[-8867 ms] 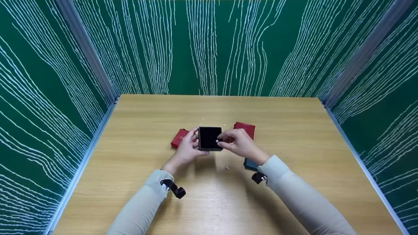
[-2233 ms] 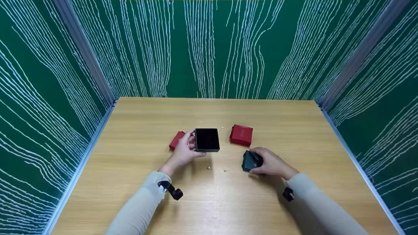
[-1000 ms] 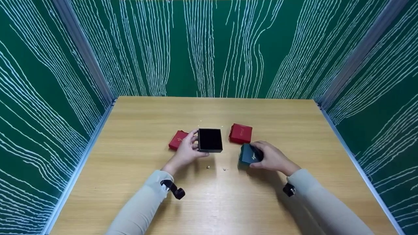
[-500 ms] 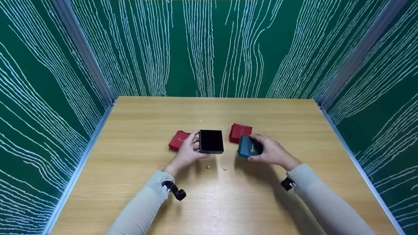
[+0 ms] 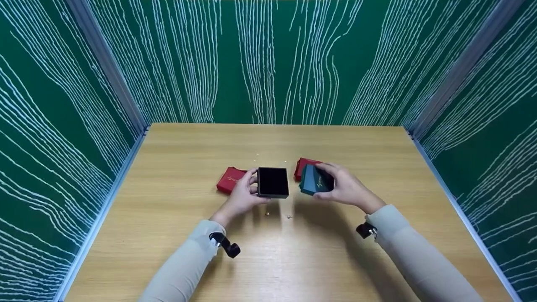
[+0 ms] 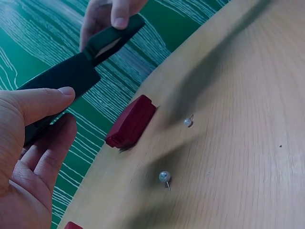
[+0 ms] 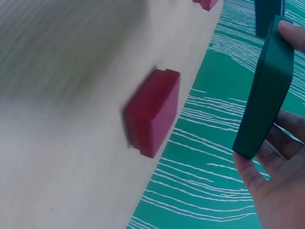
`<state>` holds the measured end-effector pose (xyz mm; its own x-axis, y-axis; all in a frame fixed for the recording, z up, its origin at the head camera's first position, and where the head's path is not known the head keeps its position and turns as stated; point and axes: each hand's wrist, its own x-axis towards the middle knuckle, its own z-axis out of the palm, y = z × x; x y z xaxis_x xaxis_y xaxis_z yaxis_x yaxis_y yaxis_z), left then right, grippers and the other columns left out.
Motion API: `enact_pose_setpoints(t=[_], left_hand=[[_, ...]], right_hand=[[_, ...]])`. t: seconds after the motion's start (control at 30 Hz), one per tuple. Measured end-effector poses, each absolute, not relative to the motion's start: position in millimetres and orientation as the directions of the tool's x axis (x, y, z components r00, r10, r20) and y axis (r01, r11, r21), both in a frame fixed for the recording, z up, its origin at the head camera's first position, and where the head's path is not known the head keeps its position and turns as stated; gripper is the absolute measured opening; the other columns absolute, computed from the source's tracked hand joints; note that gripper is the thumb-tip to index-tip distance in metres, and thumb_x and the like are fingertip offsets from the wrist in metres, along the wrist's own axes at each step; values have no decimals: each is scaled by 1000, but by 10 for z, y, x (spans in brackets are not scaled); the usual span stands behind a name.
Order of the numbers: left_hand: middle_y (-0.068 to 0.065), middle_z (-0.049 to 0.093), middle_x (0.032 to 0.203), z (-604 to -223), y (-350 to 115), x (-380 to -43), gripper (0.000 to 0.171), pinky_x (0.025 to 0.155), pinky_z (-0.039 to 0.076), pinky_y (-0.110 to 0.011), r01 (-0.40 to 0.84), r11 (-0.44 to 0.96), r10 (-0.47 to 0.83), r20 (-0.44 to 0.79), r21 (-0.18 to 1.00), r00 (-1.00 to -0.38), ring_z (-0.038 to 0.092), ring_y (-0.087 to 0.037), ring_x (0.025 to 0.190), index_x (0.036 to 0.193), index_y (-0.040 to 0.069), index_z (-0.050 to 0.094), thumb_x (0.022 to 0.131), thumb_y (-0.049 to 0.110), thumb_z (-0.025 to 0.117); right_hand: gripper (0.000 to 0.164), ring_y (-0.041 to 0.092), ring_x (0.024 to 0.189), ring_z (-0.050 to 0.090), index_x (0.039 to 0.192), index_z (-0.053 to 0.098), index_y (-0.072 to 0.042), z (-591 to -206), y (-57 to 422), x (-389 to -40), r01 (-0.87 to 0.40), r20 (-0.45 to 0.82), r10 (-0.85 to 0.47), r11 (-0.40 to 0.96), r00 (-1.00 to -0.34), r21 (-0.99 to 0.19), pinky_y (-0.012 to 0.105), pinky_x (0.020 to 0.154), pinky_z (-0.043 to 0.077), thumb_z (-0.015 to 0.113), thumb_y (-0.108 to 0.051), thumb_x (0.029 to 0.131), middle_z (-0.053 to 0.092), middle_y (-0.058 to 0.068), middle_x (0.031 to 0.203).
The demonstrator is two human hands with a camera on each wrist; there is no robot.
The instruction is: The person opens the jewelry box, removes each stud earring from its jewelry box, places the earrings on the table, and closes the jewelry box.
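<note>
My left hand (image 5: 241, 197) grips a dark green jewelry box base (image 5: 272, 182), its black inside facing up, above the table. In my right hand (image 5: 346, 188) is the green box lid (image 5: 312, 180) with gold lettering, held by its edges and tilted. A small gap separates lid and base; the left wrist view shows the lid (image 6: 107, 43) just beyond the base (image 6: 66, 76). Below them on the table lie two pearl stud earrings, the nearer earring (image 6: 164, 176) and the farther earring (image 6: 188, 122).
One red box (image 5: 228, 179) sits beside my left hand. A second red box (image 5: 302, 167) lies behind the lid, partly hidden by it. Tiny shiny specks (image 5: 257, 154) dot the wooden table (image 5: 268, 260) farther back. Patterned green walls enclose its far side and flanks.
The right hand earlier pinched a pearl earring over the base; that earring now lies on the table. It then took the green lid, raised it and brought it leftward, nearer the base.
</note>
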<state>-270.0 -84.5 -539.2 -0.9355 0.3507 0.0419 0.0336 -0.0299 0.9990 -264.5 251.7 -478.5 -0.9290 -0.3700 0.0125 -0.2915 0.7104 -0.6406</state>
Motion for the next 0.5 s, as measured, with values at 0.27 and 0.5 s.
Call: enact_pose_setpoints(t=[0.27,0.5], left_hand=[[-31,57,152,-5383,-812,-2700,111,95,68,-40,31,-25,354,38,999,-934,73,-42,121,170,2,24,77,-24,78],[-32,59,147,-5373,-773,-2693,106,96,68,-41,46,-37,370,57,998,-927,75,-39,117,168,0,28,77,-25,78]], right_hand=[[94,41,126,58,161,50,-8,-4686,2388,-2650,-391,104,-417,694,-903,-604,62,103,62,95,-31,82,55,20,155],[92,43,133,55,162,51,-13,-4619,2259,-2635,-383,88,-419,697,-904,-606,65,108,59,94,-34,84,51,19,159]])
